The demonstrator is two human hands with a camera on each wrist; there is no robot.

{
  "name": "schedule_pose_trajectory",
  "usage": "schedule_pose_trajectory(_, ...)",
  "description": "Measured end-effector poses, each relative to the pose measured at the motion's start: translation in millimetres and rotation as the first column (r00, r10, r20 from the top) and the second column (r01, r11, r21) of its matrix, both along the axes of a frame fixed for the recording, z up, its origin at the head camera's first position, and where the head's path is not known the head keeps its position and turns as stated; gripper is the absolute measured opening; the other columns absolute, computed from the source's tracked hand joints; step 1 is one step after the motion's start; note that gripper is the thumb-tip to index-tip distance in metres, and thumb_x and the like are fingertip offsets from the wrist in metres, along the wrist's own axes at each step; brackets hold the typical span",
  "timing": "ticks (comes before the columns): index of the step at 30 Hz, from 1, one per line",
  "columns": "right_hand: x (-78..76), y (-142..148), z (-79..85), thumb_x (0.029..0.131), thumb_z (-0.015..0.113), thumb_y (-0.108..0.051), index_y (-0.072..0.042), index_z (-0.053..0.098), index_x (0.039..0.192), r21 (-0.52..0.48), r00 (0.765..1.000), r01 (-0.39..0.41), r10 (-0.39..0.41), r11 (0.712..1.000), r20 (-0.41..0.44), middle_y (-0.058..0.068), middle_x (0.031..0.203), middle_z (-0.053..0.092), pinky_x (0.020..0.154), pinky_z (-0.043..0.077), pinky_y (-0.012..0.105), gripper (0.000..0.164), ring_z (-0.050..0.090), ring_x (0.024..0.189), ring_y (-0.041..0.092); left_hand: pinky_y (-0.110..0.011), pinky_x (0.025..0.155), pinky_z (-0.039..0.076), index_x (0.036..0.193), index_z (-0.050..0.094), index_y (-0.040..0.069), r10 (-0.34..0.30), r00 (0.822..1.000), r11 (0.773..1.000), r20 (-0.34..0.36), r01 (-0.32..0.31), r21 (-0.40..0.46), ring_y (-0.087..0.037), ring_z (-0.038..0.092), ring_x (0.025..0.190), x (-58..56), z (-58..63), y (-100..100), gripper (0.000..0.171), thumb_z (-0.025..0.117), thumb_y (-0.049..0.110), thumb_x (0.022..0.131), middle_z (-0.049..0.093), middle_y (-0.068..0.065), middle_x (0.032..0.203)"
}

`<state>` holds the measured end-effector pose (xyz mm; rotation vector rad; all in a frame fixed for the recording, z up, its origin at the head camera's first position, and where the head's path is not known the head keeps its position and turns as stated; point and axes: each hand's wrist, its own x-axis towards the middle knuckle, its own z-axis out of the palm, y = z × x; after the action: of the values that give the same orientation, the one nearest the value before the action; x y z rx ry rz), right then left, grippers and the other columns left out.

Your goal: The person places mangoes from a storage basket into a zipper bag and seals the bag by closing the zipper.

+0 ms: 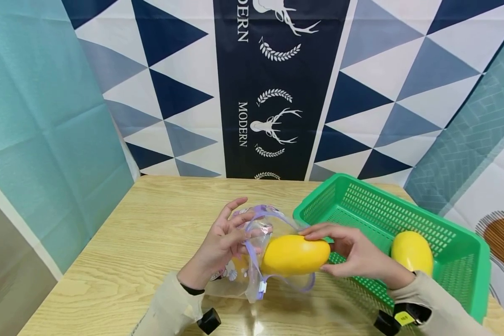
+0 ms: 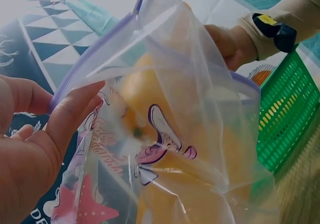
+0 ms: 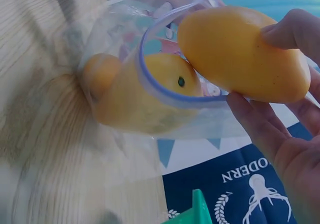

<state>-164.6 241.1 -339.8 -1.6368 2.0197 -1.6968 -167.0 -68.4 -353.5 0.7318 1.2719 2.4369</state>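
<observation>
Low in the frame, just left of centre, the fingers of the left hand (image 1: 222, 240) pinch the rim of a clear, purple-edged bag (image 1: 251, 285). At its mouth sits a smooth, plump yellow fruit (image 1: 296, 254) (faintly speckled up close), grasped by the fingers of the right hand (image 1: 354, 249). Lower right, a green basket (image 1: 361, 214) holds another oval fruit (image 1: 412, 252), also glossy yellow.

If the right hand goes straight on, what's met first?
The yellow fruit in the right hand would likely meet another fruit inside the open bag first, though depth is unclear.
</observation>
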Motion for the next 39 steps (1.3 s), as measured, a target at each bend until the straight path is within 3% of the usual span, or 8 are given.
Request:
schedule_pose_trajectory(4,2.5,-4.0,-2.8,0.072,0.070,0.025,0.003,0.059,0.128,0.035,0.998,0.053,-0.053,0.998,0.020,0.013,0.137,0.057,0.086,0.058,0.041,0.062,0.055,0.125,0.020,-0.016,0.062,0.056,0.148,0.022,0.013,0.035,0.999,0.999,-0.001,-0.035,-0.030,-0.013,0.070,0.099,1.2,-1.2,1.5,0.066,0.046,-0.011,0.092,0.057,-0.001,0.128)
schedule_pose_trajectory(9,5.0,-7.6,-3.4,0.074,0.073,0.021,0.002,0.060,0.128,0.075,0.992,0.125,-0.127,0.989,0.017,0.009,0.137,0.059,0.087,0.058,0.040,0.058,0.055,0.126,0.017,-0.015,0.065,0.056,0.149,0.020,0.010,0.082,0.997,0.996,0.016,-0.081,-0.044,-0.012,0.070,0.099,1.3,-0.6,2.8,0.066,0.047,-0.012,0.092,0.055,-0.003,0.131)
schedule_pose_trajectory(14,5.5,-13.6,-4.1,0.077,0.075,0.017,0.000,0.060,0.130,0.086,0.990,0.141,-0.139,0.986,-0.022,0.010,0.138,0.058,0.086,0.058,0.039,0.058,0.054,0.128,0.015,-0.015,0.064,0.055,0.149,0.021,0.010,0.111,0.993,0.993,0.035,-0.109,-0.048,-0.013,0.071,0.099,2.7,0.7,4.8,0.067,0.047,-0.012,0.092,0.056,-0.002,0.129)
schedule_pose_trajectory(18,7.1,-22.2,-5.3,0.077,0.078,0.011,-0.002,0.062,0.129,0.098,0.982,0.187,-0.188,0.977,0.001,0.013,0.135,0.060,0.084,0.059,0.040,0.056,0.053,0.128,0.013,-0.015,0.064,0.055,0.149,0.020,0.010,0.117,0.992,0.993,0.039,-0.115,-0.036,-0.014,0.071,0.099,3.2,0.8,5.6,0.067,0.048,-0.012,0.093,0.056,-0.001,0.127)
schedule_pose_trajectory(22,6.5,-31.9,-8.6,0.078,0.079,0.007,-0.002,0.063,0.126,0.101,0.973,0.226,-0.229,0.969,0.011,0.018,0.129,0.060,0.084,0.059,0.039,0.052,0.055,0.123,0.013,-0.015,0.063,0.055,0.150,0.018,0.010,0.135,0.990,0.990,0.034,-0.134,-0.030,-0.014,0.071,0.097,3.4,0.5,6.2,0.069,0.048,-0.012,0.092,0.056,-0.001,0.126)
schedule_pose_trajectory(30,6.8,-51.1,-10.5,0.078,0.082,-0.002,-0.002,0.065,0.122,0.110,0.945,0.328,-0.326,0.938,-0.034,0.014,0.121,0.063,0.082,0.060,0.034,0.048,0.061,0.108,0.014,-0.011,0.056,0.047,0.149,0.020,0.013,0.158,0.987,0.987,0.029,-0.158,-0.026,-0.011,0.069,0.091,3.3,0.5,5.4,0.069,0.046,-0.012,0.092,0.055,-0.002,0.129)
schedule_pose_trajectory(34,4.1,-59.4,-13.2,0.080,0.081,-0.003,0.000,0.066,0.123,0.133,0.940,0.339,-0.329,0.931,-0.091,0.014,0.120,0.066,0.078,0.060,0.034,0.045,0.064,0.103,0.016,-0.011,0.056,0.047,0.150,0.017,0.011,0.154,0.988,0.988,0.013,-0.154,-0.025,-0.010,0.068,0.091,2.4,-0.1,4.9,0.069,0.046,-0.011,0.092,0.054,-0.001,0.129)
schedule_pose_trajectory(39,2.4,-64.6,-15.7,0.087,0.074,-0.003,0.002,0.064,0.126,0.192,0.957,0.283,-0.262,0.940,-0.127,0.014,0.118,0.068,0.078,0.061,0.035,0.040,0.068,0.095,0.020,-0.012,0.058,0.050,0.149,0.020,0.012,0.139,0.990,0.990,0.021,-0.138,-0.012,-0.012,0.069,0.094,3.2,0.4,5.3,0.067,0.045,-0.012,0.092,0.055,-0.002,0.129)
